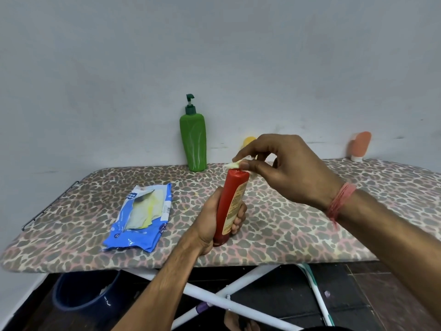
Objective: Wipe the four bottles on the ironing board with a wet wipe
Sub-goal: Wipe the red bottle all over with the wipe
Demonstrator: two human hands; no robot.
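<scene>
Left hand (pixel 216 218) grips red bottle (pixel 230 206) upright; right hand (pixel 284 168) pinches wet wipe (pixel 232 165) on its top, green bottle (pixel 193 142) behind.

The red bottle (pixel 230 206) stands nearly upright near the front edge of the leopard-print ironing board (pixel 71 235), leaning slightly right, its yellowish label facing right. A small crumpled wet wipe (pixel 232 165) rests against its top end. The tall green pump bottle (pixel 193 142) stands upright at the back edge by the wall. Right of it, a yellow bottle (pixel 249 140) shows only its top, so its shape is probably rounded. A peach-coloured bottle (pixel 360 145) stands on its white cap far right.
</scene>
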